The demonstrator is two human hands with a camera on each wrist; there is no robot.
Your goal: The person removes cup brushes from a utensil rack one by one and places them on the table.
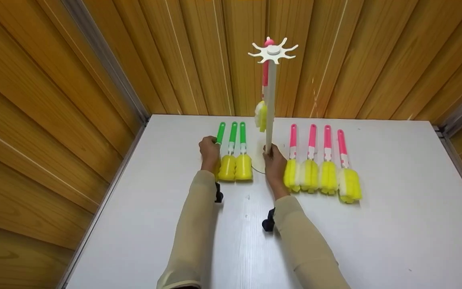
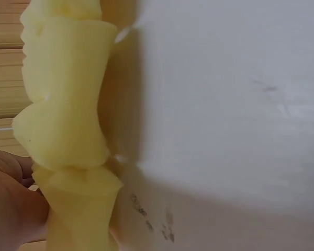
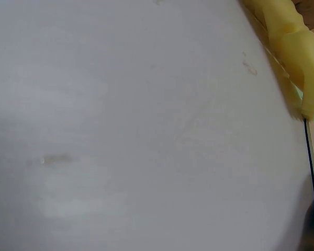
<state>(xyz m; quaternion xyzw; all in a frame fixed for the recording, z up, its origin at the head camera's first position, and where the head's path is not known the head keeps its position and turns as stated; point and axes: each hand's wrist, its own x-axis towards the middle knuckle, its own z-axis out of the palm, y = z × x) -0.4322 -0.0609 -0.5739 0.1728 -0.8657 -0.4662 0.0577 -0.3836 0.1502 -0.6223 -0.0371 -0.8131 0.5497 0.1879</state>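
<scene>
On the white tabletop (image 1: pixel 395 208) the sponge brushes lie sorted by colour, handles pointing away from the person: three green-handled ones to the left of a white stand (image 1: pixel 270 100), four pink-handled brushes (image 1: pixel 321 160) to its right, which keeps each group within reach of one hand. The left hand (image 1: pixel 209 151) is curled round the leftmost green-handled brush (image 1: pixel 219 134) near where handle meets sponge; the left wrist view shows its yellow sponge head (image 2: pixel 68 120) close against the fingers, apparently still on or just above the tabletop. The right hand (image 1: pixel 274 160) grips the stand's upright pole low down, by the round base, probably to steady it. One pink-handled brush (image 1: pixel 266 76) already hangs from the star-shaped top (image 1: pixel 273 51), sponge downward, clear of the tabletop. The right wrist view shows mostly bare tabletop.
</scene>
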